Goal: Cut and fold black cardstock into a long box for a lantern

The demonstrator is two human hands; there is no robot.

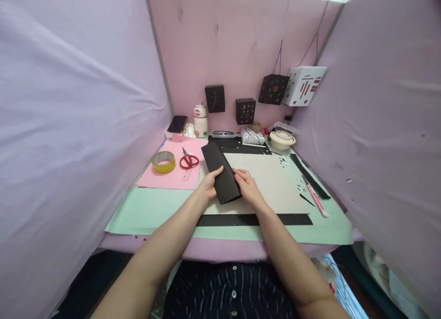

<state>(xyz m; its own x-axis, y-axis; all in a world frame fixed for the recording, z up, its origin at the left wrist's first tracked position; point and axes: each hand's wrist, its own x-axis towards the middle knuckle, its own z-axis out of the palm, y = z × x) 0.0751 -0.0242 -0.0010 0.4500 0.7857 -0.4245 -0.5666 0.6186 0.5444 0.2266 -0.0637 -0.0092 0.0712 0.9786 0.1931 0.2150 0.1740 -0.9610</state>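
A folded piece of black card (220, 174) is held tilted above a large pale board (275, 186). On its left side my left hand (210, 183) grips it, the thumb lying on the front face and the fingers mostly behind. My right hand (247, 185) closes on the card's right edge with the fingertips. The pale board covers part of a black sheet (294, 219), which shows along the near edge. To the left, red-handled scissors (189, 161) and a roll of yellow tape (163, 162) rest on pink paper (172, 182).
A pink craft knife (317, 199) lies at right beside a black strip (310, 176) and small paper scraps. A bottle (200, 121), a phone (178, 124) and a cream tape roll (281, 140) stand at the back. Cut-out paper lanterns (274, 89) hang above; fabric walls flank both sides.
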